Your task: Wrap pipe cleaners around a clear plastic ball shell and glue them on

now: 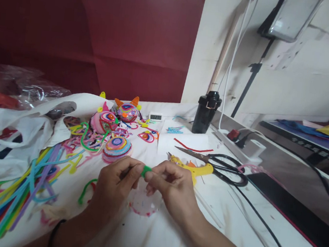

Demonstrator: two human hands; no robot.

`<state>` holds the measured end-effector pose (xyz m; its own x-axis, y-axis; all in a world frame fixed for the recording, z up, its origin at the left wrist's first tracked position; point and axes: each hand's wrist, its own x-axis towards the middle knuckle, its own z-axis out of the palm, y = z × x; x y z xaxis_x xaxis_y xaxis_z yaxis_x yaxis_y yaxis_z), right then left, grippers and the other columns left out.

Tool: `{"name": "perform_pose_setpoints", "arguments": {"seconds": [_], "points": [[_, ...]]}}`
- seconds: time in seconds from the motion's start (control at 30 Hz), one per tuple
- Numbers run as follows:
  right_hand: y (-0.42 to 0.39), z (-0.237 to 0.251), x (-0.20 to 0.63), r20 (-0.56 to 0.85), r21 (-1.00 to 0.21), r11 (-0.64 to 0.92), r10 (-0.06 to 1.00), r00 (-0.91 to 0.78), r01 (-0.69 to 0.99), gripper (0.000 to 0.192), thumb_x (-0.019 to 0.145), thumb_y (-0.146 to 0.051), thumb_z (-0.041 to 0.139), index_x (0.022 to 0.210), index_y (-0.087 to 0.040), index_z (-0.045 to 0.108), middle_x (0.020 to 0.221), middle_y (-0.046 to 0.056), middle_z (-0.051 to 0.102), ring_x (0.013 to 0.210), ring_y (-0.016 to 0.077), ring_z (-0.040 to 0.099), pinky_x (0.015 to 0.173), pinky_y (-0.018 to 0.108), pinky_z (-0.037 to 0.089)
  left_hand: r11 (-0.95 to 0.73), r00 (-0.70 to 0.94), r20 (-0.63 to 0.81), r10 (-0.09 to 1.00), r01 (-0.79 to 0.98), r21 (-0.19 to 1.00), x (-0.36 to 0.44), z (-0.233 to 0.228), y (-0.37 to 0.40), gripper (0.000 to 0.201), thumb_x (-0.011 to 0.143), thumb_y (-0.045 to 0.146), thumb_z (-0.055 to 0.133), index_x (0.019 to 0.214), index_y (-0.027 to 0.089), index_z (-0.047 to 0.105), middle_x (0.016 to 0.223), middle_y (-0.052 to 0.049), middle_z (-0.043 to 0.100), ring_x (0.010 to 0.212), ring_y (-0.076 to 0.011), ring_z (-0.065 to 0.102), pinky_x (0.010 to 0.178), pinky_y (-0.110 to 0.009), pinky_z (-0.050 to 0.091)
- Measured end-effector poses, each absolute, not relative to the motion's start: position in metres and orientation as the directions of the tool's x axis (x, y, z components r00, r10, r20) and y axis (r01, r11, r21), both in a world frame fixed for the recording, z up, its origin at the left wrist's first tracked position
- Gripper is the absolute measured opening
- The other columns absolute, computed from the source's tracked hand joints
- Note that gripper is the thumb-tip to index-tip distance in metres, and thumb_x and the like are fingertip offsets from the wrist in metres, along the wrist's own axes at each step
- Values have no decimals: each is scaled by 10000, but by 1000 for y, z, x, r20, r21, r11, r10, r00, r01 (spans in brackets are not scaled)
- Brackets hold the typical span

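Left hand [115, 183] and right hand [169, 185] both pinch a small green pipe-cleaner piece [146, 171] between fingertips above the desk [151, 237] middle, yellow glue gun [195, 168] and scissors [221, 169] just beyond the right hand

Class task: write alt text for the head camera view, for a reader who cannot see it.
Two hands, left hand and right hand, pinch a small green pipe cleaner coil between the fingertips over a white-covered table. Loose coloured pipe cleaners lie to the left, spiral craft figures behind, and a yellow glue gun and black scissors to the right.
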<state>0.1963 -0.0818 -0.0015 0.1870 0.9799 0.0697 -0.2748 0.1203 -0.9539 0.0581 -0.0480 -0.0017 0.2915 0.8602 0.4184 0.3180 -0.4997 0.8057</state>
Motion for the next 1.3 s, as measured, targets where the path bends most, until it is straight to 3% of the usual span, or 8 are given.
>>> {"name": "perform_pose_setpoints", "arguments": {"seconds": [0.17, 0.33, 0.47, 0.57, 0.67, 1.03, 1.2, 1.3], "points": [[-83, -3, 191, 55, -917, 128, 979, 198, -377, 299, 519, -337, 866, 546, -157, 629, 454, -5, 639, 400, 113, 565, 432, 231, 503, -520, 260, 454, 852, 320, 792, 60, -4, -52, 251, 890, 338, 510, 737, 185, 637, 519, 48, 517, 433, -91, 454, 412, -198, 349], [-82, -8, 192, 69, -929, 108, 990, 120, -355, 314, 584, -393, 825, 594, -159, 615, 493, -3, 641, 424, 125, 576, 461, 253, 498, -706, 322, 646, 693, 485, 516, 56, 1, -49, 228, 898, 255, 501, 721, 195, 632, 634, 17, 614, 587, -125, 584, 544, -216, 445], [-83, -9, 199, 224, -974, 219, 968, 109, 60, 226, 743, -341, 692, 631, -170, 594, 521, -21, 574, 466, 110, 517, 463, 229, 403, -825, 427, 749, 508, 492, 279, 52, 1, -42, 191, 907, 172, 478, 797, 176, 634, 734, -10, 665, 702, -133, 635, 644, -211, 481], [-84, -8, 205, 427, -828, 362, 902, 64, 427, 179, 786, -206, 614, 613, -175, 577, 560, -27, 523, 513, 101, 463, 479, 223, 333, -871, 517, 735, 439, 445, 208, 50, -1, -39, 197, 920, 151, 458, 840, 156, 638, 769, -35, 668, 726, -139, 642, 661, -213, 487], [-85, -7, 208, 439, -801, 376, 898, 30, 466, 195, 773, -165, 591, 582, -174, 554, 540, -35, 486, 509, 96, 432, 478, 221, 307, -857, 530, 687, 497, 422, 294, 51, 0, -38, 208, 919, 157, 461, 815, 165, 641, 766, -29, 677, 729, -138, 645, 656, -214, 488], [-84, -3, 198, 223, -970, 240, 946, 237, -47, 221, 650, -302, 694, 529, -181, 554, 434, -62, 439, 414, 78, 351, 408, 216, 269, -563, 360, 448, 818, 347, 750, 57, 4, -48, 268, 895, 342, 492, 703, 188, 600, 545, 43, 482, 487, -107, 463, 442, -221, 344], [-83, -4, 194, 147, -972, 185, 960, 239, -144, 279, 622, -379, 749, 542, -181, 570, 438, -49, 490, 405, 86, 394, 407, 222, 316, -524, 330, 422, 844, 347, 778, 59, 0, -51, 275, 912, 349, 478, 698, 194, 557, 528, 59, 436, 465, -101, 424, 442, -223, 323], [-80, -7, 196, 127, -982, 147, 979, 160, -120, 317, 630, -432, 755, 573, -180, 572, 441, -50, 490, 409, 96, 416, 415, 228, 332, -630, 359, 519, 776, 411, 658, 58, 2, -49, 264, 922, 292, 458, 697, 190, 551, 579, 39, 485, 532, -115, 487, 498, -230, 364]]}}
